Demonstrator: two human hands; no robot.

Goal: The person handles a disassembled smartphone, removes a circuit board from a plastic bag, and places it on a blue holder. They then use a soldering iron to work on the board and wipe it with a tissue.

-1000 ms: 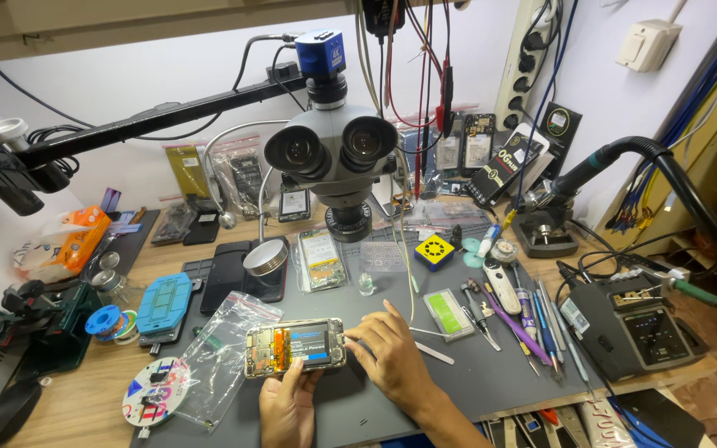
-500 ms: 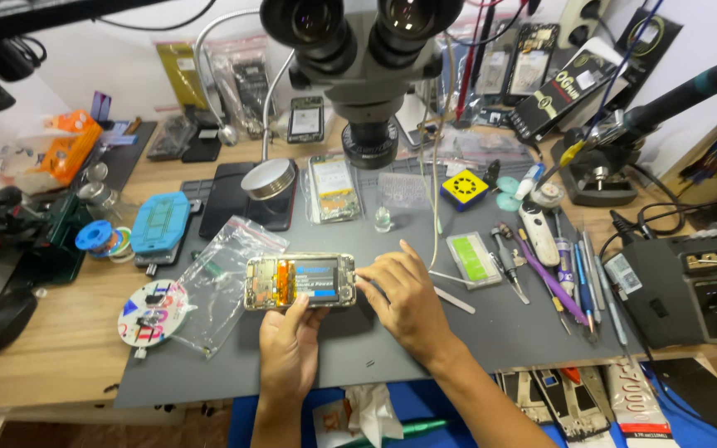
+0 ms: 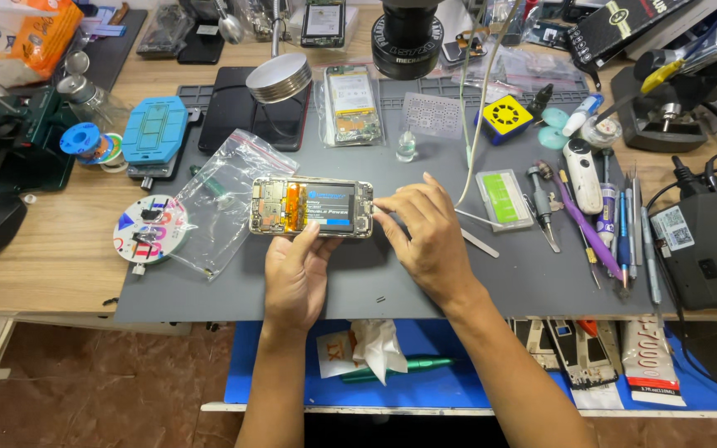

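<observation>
An opened phone point(image 3: 310, 207) with its back off lies flat on the grey work mat point(image 3: 392, 274), showing a blue battery, an orange flex strip and a circuit board. My left hand point(image 3: 296, 270) rests below it, fingertips touching its near edge. My right hand point(image 3: 425, 236) sits at the phone's right end, thumb and forefinger pinched against that end. Whether something small is between those fingers I cannot tell.
A clear plastic bag point(image 3: 217, 195) and a round parts disc point(image 3: 149, 229) lie left of the phone. Tweezers, screwdrivers and pens point(image 3: 599, 224) line the right. A microscope lens point(image 3: 407, 37) hangs over the back; a metal dish point(image 3: 279, 79) and a blue case point(image 3: 154, 133) sit behind.
The view has tilted down and moved closer to the bench. Both hands stay at the phone; the right hand has shifted to its right end.
</observation>
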